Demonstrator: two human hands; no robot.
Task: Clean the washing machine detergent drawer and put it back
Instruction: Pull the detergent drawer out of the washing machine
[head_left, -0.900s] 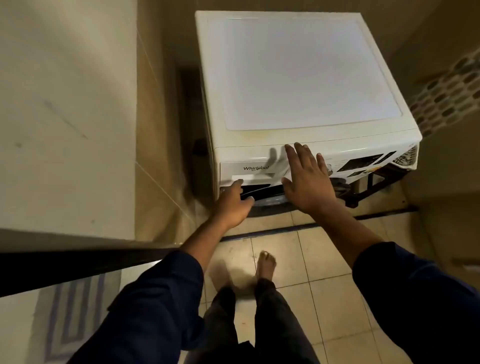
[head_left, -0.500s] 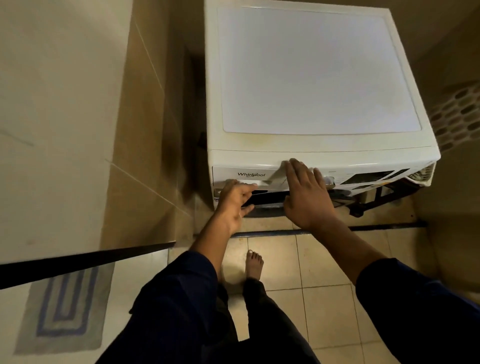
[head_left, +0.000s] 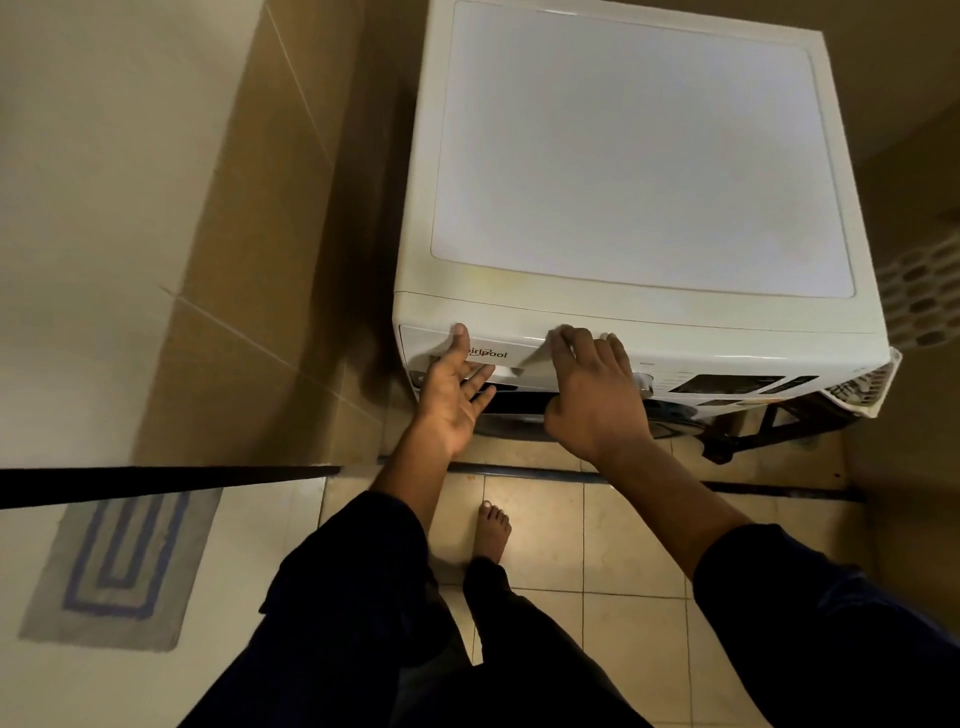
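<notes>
Tiled floor (head_left: 540, 525) underfoot, white washing machine (head_left: 623, 156) ahead: left hand (head_left: 451, 397) is spreading open-fingered across the detergent drawer (head_left: 498, 364) front, gripping nothing; right hand (head_left: 592, 395) is pressing flat beside it.

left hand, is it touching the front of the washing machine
Touching. The head view shows the left hand open, fingertips pressed on the washing machine front panel beside the logo.

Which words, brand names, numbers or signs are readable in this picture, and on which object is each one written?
"irlpool": brand name on the detergent drawer front of the washing machine; the left hand hides the first letters.
Markings on the dark control panel: too small and blurred to read.
Small print around the knob beside the right hand: not readable.
No other text is visible.
</notes>
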